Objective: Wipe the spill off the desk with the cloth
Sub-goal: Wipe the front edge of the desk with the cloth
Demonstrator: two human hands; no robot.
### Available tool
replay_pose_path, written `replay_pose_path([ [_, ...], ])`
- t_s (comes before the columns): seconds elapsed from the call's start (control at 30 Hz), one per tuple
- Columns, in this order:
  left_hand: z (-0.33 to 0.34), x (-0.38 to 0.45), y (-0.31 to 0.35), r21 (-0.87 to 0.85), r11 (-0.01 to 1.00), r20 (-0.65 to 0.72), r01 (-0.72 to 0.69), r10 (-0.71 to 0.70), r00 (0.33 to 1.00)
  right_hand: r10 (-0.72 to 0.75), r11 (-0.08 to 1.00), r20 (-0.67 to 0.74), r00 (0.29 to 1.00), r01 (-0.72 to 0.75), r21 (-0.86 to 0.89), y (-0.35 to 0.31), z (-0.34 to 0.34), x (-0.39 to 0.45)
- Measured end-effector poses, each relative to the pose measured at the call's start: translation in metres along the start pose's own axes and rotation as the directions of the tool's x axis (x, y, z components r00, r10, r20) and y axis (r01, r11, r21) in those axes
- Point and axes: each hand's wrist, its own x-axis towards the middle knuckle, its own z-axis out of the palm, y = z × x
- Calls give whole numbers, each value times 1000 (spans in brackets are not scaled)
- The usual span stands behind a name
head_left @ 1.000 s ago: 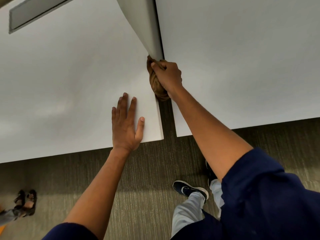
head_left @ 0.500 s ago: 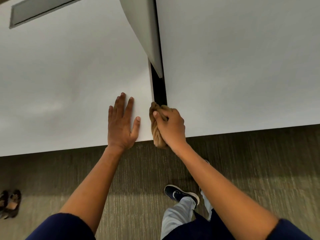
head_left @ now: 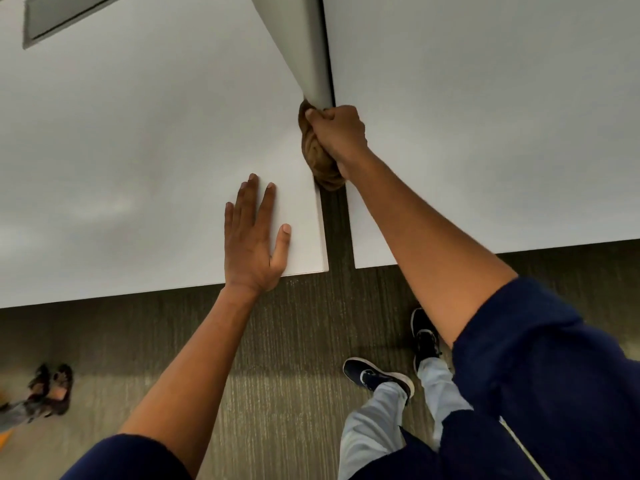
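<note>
Half a second ago the right hand (head_left: 337, 133) and its brown cloth (head_left: 320, 157) sat at the near edge of the table (head_left: 138, 133), at the mouth of the gap between the two white tops. Now both have moved up the gap, and the cloth's far end touches the lower tip of the grey divider panel (head_left: 304, 46). The fingers are curled tight round the bunched cloth, which is pressed against the right-hand edge of the left tabletop. The left hand (head_left: 254, 240) has stayed flat on that tabletop near its front right corner, fingers straight and slightly spread, holding nothing.

The second table (head_left: 485, 133) lies just right of the gap, under the right forearm. A grey rectangular cutout (head_left: 65, 17) is set into the far left of the left tabletop. Below, on striped carpet (head_left: 294, 341), stand the person's dark sneakers (head_left: 374, 375) and pale trousers. Another person's sandalled feet (head_left: 52, 389) show at the far left. No spill, label or writing can be made out.
</note>
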Motion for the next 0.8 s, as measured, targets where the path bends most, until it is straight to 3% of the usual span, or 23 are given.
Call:
replay_pose_path([
  [0.43,1,0,-2,10,1000,-4,-12,12,1000,67,994,251,966,-42,-105,13,-25,-25],
  [0.53,1,0,-2,17,1000,2,-4,4,1000,52,995,247,968,-28,-99,28,-24,-51],
  [0.8,2,1,-4,41,999,0,-2,2,1000,-60,946,208,976,122,-299,75,-19,-119],
])
